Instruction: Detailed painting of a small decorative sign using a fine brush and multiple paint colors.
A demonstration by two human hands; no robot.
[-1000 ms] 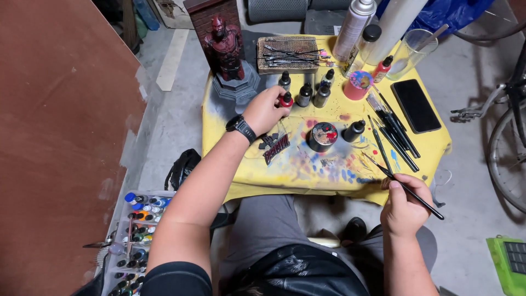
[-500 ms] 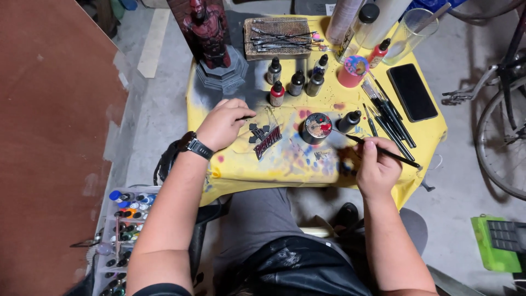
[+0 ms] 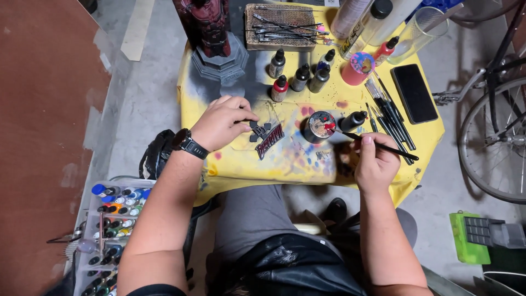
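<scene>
The right hand grips a thin black paintbrush, fingers closed on its shaft; the bristle tip reaches left of the grip into a small round paint pot. The left hand pinches the edge of a dark flat emblem piece, which lies just right of its fingertips on the yellow table. Half a second ago the brush was held clear of the pot; the left hand already rested at the piece.
</scene>
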